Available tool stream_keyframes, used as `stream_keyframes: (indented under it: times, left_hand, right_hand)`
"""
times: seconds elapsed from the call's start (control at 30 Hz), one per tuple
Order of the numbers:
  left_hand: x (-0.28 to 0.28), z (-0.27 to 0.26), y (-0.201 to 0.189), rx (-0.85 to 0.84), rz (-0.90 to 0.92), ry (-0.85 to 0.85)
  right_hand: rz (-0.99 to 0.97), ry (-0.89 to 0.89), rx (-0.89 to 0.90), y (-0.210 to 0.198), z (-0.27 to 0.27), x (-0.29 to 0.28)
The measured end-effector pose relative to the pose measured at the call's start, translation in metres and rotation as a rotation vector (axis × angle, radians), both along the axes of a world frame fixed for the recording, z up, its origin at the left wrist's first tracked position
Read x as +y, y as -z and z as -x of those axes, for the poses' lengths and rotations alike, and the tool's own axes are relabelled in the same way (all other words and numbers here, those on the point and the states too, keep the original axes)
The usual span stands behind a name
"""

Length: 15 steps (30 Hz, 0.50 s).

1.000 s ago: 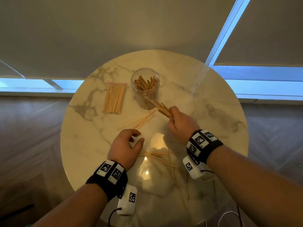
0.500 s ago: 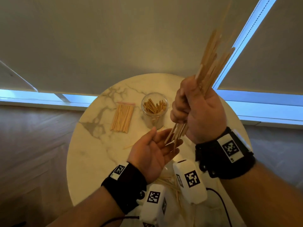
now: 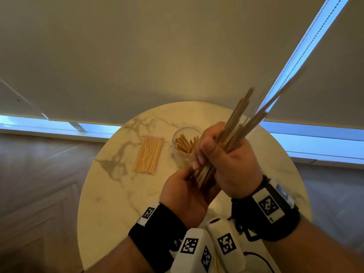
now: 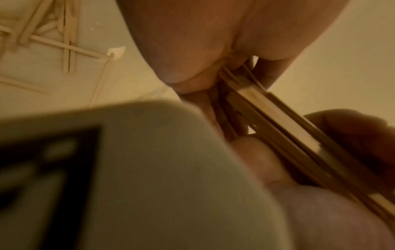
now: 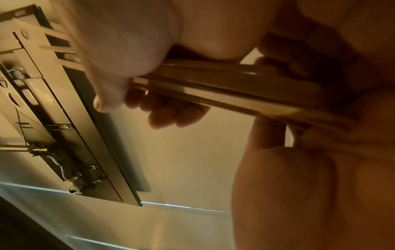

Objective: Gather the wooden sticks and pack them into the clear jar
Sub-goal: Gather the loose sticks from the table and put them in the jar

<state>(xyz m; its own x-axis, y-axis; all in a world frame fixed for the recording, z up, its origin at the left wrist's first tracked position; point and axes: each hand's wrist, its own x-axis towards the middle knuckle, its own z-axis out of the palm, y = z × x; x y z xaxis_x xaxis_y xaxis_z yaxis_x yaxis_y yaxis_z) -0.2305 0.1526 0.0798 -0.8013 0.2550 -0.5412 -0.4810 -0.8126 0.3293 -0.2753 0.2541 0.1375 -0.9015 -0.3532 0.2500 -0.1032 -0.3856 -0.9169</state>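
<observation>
My right hand [image 3: 222,162] grips a bundle of wooden sticks [image 3: 236,123] in its fist, held above the table with the long ends pointing up and to the right. My left hand [image 3: 185,192] sits just below, palm up, with fingers and thumb curled round the bundle's lower ends [image 4: 288,128]. The right wrist view shows the bundle [image 5: 235,88] crossing between both hands. The clear jar [image 3: 173,144] stands on the table behind my hands, partly hidden by the right hand, with several sticks in it.
A clear bag of sticks [image 3: 148,155] lies left of the jar on the round marble table [image 3: 118,194]. One loose stick [image 3: 155,192] lies left of my left hand. More loose sticks [image 4: 68,42] lie crossed on the table under my wrists.
The right hand lifted the bundle off the table and stood it up. The left hand turned palm up, then closed round the bundle's lower ends.
</observation>
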Motion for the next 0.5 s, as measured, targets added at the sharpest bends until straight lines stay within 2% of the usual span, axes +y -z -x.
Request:
stream_keyframes:
  times: [0.27, 0.5]
  left_hand:
    - [-0.004, 0.004, 0.012, 0.029, 0.002, 0.028]
    - [0.003, 0.011, 0.010, 0.071, 0.027, -0.025]
  right_hand:
    - [-0.140, -0.141, -0.009, 0.005, 0.012, 0.012]
    - [-0.219, -0.234, 0.048, 0.009, 0.017, 0.016]
